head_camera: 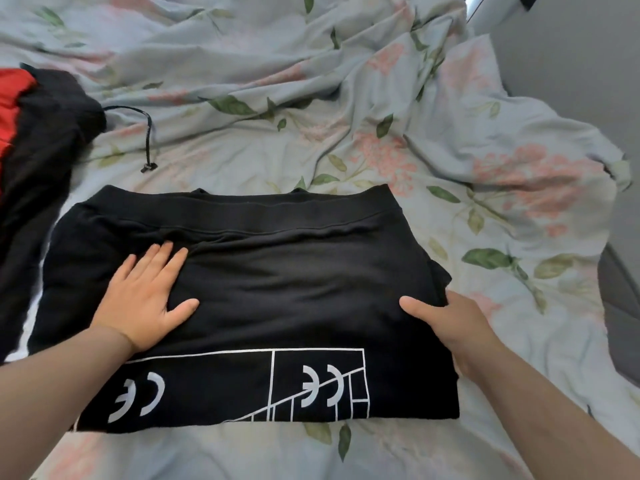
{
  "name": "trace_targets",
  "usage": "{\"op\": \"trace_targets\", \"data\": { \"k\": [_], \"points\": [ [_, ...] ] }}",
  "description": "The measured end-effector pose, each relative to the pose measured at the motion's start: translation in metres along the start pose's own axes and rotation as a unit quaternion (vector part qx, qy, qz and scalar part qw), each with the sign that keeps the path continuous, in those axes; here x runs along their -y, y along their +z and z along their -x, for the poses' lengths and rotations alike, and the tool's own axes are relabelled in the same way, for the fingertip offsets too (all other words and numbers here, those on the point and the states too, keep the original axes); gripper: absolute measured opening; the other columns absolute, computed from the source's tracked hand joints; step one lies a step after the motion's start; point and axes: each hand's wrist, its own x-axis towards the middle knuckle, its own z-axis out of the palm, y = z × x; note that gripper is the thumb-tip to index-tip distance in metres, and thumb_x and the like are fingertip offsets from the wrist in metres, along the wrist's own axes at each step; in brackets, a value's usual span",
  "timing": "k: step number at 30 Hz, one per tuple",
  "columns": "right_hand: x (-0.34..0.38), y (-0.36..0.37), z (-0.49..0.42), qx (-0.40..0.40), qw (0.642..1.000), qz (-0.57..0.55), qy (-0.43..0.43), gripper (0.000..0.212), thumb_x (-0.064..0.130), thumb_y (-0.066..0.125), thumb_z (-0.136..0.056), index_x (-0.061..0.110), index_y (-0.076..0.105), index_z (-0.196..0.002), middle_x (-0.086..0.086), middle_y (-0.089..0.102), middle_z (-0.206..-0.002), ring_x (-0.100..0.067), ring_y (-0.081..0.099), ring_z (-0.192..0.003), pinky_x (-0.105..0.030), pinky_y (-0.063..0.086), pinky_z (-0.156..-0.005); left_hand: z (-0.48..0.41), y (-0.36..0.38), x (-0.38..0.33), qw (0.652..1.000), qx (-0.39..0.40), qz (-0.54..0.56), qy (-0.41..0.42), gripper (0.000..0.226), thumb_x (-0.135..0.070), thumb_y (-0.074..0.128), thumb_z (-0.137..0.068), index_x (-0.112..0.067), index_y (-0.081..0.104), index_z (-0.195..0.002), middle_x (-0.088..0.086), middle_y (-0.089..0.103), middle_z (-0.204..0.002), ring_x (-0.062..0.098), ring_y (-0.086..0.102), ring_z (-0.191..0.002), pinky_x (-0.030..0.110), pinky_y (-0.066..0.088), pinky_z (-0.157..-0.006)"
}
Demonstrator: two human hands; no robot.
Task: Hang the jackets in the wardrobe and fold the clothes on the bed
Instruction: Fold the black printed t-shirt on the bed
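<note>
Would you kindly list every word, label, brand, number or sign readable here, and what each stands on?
None can be read as text.
black sweatshirt, white print: box lines and two pairs of curved marks, letter-like but not legible.
floral bedsheet: pattern only.
black-and-red garment: no text showing.

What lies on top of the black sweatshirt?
The left hand lies flat on the sweatshirt. The right hand grips its right edge, thumb on top; its fingers are hidden underneath.

Rumpled floral-covered bed (277, 81), plain grey surface (571, 64) far rt.
</note>
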Motion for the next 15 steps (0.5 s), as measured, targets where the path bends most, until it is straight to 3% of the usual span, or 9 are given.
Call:
{"op": "trace_targets", "data": {
  "k": [2, 4, 7, 10, 12, 15],
  "points": [
    [0.012, 0.006, 0.004, 0.062, 0.998, -0.031, -0.005, 0.043, 0.017, 0.085, -0.074, 0.024, 0.066, -0.112, 0.001, 0.077, -0.102, -0.021, 0.075, -0.090, -0.041, 0.060, -0.082, 0.004, -0.010, -0.002, 0.999, 0.029, 0.001, -0.013, 0.103, -0.075, 0.016, -0.076, -0.014, 0.016, -0.158, 0.011, 0.013, -0.165, 0.025, 0.010, -0.153, 0.045, 0.005, -0.123],
    [0.019, 0.009, 0.008, 0.104, 0.992, -0.076, 0.002, 0.053, 0.007, 0.078, -0.080, 0.022, 0.056, -0.125, -0.004, 0.072, -0.114, -0.026, 0.073, -0.096, -0.043, 0.060, -0.083, 0.010, -0.021, -0.013, 0.999, 0.022, 0.041, -0.010, 0.102, -0.074, 0.020, -0.076, -0.015, 0.006, -0.159, 0.007, 0.005, -0.166, 0.019, 0.003, -0.153, 0.044, 0.003, -0.124],
    [0.016, -0.010, 0.023, 0.136, 0.980, -0.142, 0.002, 0.055, -0.005, 0.065, -0.086, 0.027, 0.055, -0.129, -0.004, 0.072, -0.116, -0.024, 0.074, -0.096, -0.033, 0.061, -0.069, 0.024, -0.036, -0.061, 0.993, -0.023, 0.105, 0.051, 0.094, -0.066, 0.029, -0.082, -0.016, 0.012, -0.159, 0.003, 0.008, -0.165, 0.013, 0.003, -0.152, 0.040, 0.004, -0.124],
    [-0.007, -0.048, 0.046, 0.188, 0.971, -0.151, -0.006, 0.059, -0.010, 0.059, -0.086, 0.035, 0.061, -0.125, 0.000, 0.074, -0.115, -0.023, 0.073, -0.102, -0.032, 0.060, -0.073, 0.032, -0.044, -0.123, 0.984, -0.004, 0.161, 0.073, 0.090, -0.068, 0.027, -0.082, -0.021, 0.014, -0.159, -0.004, 0.007, -0.165, 0.008, -0.002, -0.151, 0.034, -0.003, -0.123],
    [-0.028, -0.076, 0.062, 0.186, 0.973, -0.136, 0.002, 0.061, -0.009, 0.059, -0.085, 0.037, 0.061, -0.125, 0.001, 0.073, -0.116, -0.024, 0.072, -0.104, -0.034, 0.058, -0.078, 0.042, -0.041, -0.156, 0.985, 0.019, 0.146, 0.092, 0.090, -0.070, 0.023, -0.083, -0.025, 0.010, -0.159, -0.006, 0.003, -0.166, 0.006, -0.007, -0.149, 0.034, -0.008, -0.123],
    [-0.062, -0.122, 0.079, 0.121, 0.981, -0.153, 0.024, 0.060, -0.010, 0.060, -0.084, 0.034, 0.061, -0.125, 0.000, 0.074, -0.116, -0.024, 0.073, -0.101, -0.038, 0.054, -0.082, 0.064, -0.028, -0.192, 0.983, 0.072, 0.130, 0.105, 0.087, -0.070, 0.026, -0.087, -0.028, 0.003, -0.159, -0.008, -0.004, -0.166, 0.006, -0.014, -0.149, 0.035, -0.012, -0.122]
  ]
}}
